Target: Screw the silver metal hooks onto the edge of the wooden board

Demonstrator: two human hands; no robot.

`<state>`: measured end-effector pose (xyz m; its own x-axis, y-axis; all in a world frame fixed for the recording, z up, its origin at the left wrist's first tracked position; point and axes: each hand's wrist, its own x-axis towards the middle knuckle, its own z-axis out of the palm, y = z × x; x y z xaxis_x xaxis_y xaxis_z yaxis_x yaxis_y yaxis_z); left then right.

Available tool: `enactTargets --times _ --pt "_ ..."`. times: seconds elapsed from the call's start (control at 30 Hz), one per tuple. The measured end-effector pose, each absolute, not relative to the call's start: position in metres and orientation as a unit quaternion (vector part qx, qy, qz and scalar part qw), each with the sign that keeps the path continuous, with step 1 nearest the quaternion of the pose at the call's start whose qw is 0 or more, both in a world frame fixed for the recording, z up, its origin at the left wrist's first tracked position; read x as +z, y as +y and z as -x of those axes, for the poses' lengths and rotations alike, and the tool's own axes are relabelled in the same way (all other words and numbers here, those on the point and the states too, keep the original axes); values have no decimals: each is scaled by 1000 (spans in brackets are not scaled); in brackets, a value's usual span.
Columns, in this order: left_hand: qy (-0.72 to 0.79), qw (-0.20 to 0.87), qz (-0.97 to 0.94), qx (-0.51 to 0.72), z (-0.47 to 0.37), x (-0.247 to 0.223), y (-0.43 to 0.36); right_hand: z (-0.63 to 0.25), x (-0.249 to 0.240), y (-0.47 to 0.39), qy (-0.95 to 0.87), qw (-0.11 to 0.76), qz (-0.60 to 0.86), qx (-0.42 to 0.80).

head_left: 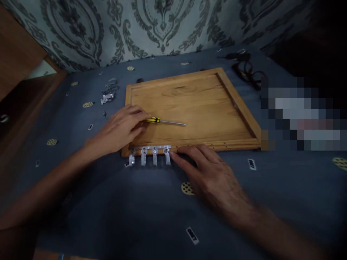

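Note:
A framed wooden panel (179,104) lies flat on the dark blue patterned cloth. My left hand (121,126) reaches over its left side, fingers closed round the handle of a yellow and black screwdriver (155,120), whose shaft points right across the panel. Along the near edge of the frame, at the left, sits a silver metal bracket (154,151) with several prongs toward me. My right hand (210,173) rests by the near edge, fingers apart, its fingertip beside the bracket's right end. Small dark holes dot the edge to the right.
Loose metal clips (107,97) and small screws (104,113) lie left of the panel. A dark cable or strap (248,72) is at the back right. Behind stands a patterned wall covering (162,25); wooden furniture (21,47) is at the left.

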<state>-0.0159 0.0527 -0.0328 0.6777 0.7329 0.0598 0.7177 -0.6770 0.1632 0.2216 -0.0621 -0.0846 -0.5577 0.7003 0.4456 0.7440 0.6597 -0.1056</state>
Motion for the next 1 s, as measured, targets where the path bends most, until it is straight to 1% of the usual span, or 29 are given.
enactTargets --times 0.33,0.5,0.73,0.8,0.93,1.0 --pt "415 86 -904 61 28 -44 67 -220 -85 -62 -881 222 416 -24" --pt "424 100 -895 94 30 -37 70 -220 -85 -62 -880 221 420 -20" --pt "435 159 -841 278 35 -6 66 -220 -85 -61 -882 220 416 -34" --pt "414 177 -824 344 32 3 62 -220 -86 -61 -881 224 414 -38" --pt "336 204 -761 516 16 18 42 -220 -86 -62 -882 221 414 -44" --pt "320 223 -723 571 6 23 28 -220 -85 -62 -881 219 418 -40"
